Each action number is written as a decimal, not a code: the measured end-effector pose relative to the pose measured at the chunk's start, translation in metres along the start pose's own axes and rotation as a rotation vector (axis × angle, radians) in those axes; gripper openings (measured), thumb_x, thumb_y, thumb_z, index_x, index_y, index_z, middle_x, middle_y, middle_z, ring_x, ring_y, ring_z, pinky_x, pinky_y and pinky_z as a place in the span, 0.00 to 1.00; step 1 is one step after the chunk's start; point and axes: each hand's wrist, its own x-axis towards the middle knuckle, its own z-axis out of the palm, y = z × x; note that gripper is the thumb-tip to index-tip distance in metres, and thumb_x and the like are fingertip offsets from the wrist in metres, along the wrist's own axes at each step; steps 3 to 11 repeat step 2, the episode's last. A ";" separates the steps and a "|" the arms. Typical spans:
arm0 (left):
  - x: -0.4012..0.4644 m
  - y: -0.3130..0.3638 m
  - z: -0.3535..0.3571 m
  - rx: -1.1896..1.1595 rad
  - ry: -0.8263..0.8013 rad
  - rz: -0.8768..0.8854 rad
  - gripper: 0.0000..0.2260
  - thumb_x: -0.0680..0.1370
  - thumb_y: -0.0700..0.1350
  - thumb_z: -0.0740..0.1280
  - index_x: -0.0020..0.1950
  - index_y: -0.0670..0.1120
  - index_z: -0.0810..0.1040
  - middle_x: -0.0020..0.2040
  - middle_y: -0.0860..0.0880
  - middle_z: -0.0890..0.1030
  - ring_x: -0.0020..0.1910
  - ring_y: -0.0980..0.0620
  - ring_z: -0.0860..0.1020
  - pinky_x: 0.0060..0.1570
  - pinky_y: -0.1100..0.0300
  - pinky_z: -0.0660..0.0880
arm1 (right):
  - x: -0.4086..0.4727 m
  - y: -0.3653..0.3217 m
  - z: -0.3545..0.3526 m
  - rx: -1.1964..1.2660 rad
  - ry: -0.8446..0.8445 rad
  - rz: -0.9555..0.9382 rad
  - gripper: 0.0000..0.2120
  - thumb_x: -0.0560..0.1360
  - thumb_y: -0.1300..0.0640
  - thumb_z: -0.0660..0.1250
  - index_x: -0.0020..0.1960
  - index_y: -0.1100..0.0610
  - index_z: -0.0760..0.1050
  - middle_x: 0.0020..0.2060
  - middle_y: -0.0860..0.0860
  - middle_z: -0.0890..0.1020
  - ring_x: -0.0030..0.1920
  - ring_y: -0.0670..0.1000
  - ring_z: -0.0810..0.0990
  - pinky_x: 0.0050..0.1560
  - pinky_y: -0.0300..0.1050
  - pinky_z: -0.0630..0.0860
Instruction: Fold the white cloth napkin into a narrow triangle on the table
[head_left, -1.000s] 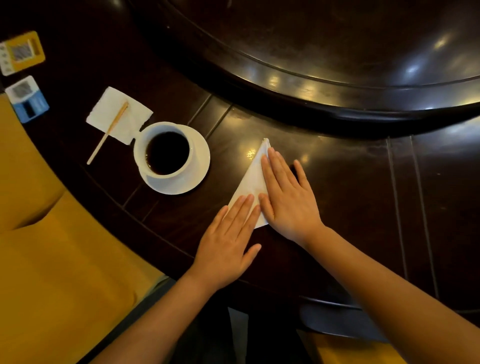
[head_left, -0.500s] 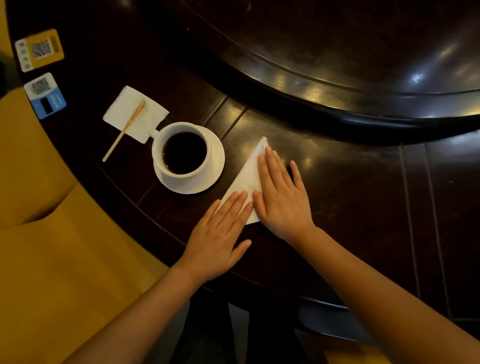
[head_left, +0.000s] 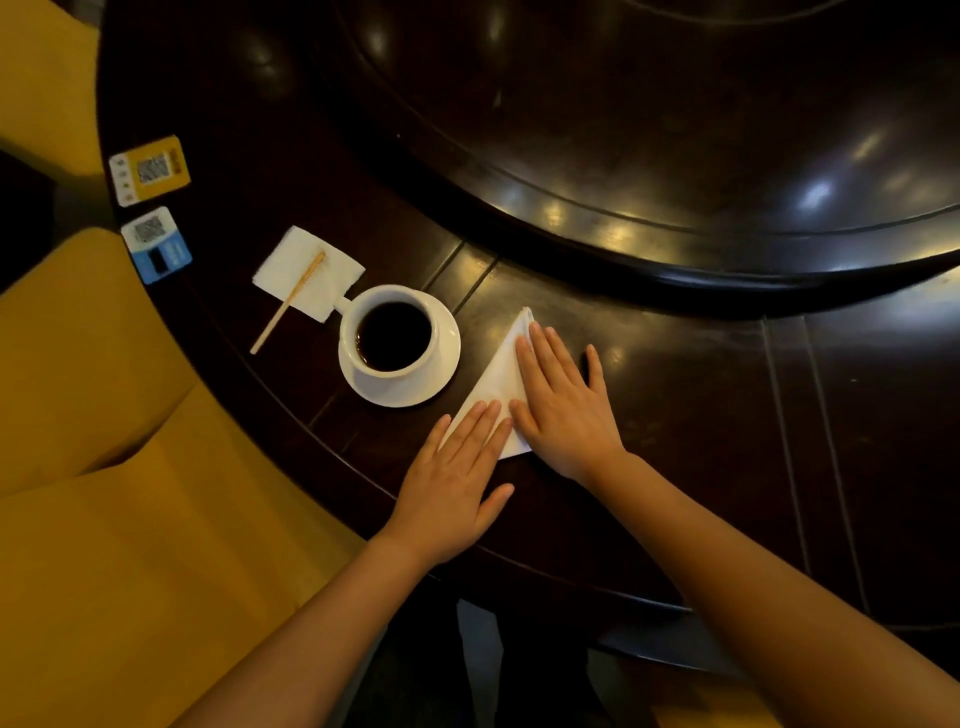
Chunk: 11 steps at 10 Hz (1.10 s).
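The white cloth napkin (head_left: 498, 371) lies on the dark wooden table (head_left: 701, 415) as a narrow triangle, its tip pointing away from me. My left hand (head_left: 454, 478) rests flat, fingers together, on the napkin's near left corner. My right hand (head_left: 563, 400) lies flat along the napkin's right side and hides that edge. Both palms press down; neither hand grips the cloth.
Just left of the napkin stands a white cup of black coffee (head_left: 392, 335) on a saucer (head_left: 441, 364). Further left lie a paper napkin (head_left: 306, 273) with a wooden stirrer (head_left: 285, 304) and two QR cards (head_left: 150, 169). A raised turntable (head_left: 675, 156) fills the back; yellow seat (head_left: 104, 493) at left.
The hands and napkin keep the same pose relative to each other. Only the camera view has shifted, so the whole scene sits further right and lower in the frame.
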 end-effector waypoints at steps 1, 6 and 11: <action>0.006 -0.001 -0.025 -0.017 -0.004 -0.033 0.28 0.78 0.57 0.52 0.73 0.44 0.63 0.73 0.45 0.65 0.74 0.49 0.58 0.69 0.48 0.54 | 0.002 -0.001 -0.029 -0.011 -0.036 0.019 0.30 0.79 0.42 0.48 0.76 0.52 0.44 0.76 0.54 0.44 0.75 0.53 0.40 0.70 0.57 0.35; 0.001 0.001 -0.038 -0.093 -0.018 -0.076 0.26 0.77 0.56 0.54 0.72 0.44 0.66 0.72 0.45 0.67 0.72 0.48 0.62 0.68 0.50 0.56 | -0.009 -0.007 -0.044 -0.003 -0.060 0.046 0.29 0.79 0.43 0.51 0.76 0.51 0.47 0.76 0.55 0.51 0.75 0.54 0.46 0.72 0.57 0.40; 0.001 0.001 -0.038 -0.093 -0.018 -0.076 0.26 0.77 0.56 0.54 0.72 0.44 0.66 0.72 0.45 0.67 0.72 0.48 0.62 0.68 0.50 0.56 | -0.009 -0.007 -0.044 -0.003 -0.060 0.046 0.29 0.79 0.43 0.51 0.76 0.51 0.47 0.76 0.55 0.51 0.75 0.54 0.46 0.72 0.57 0.40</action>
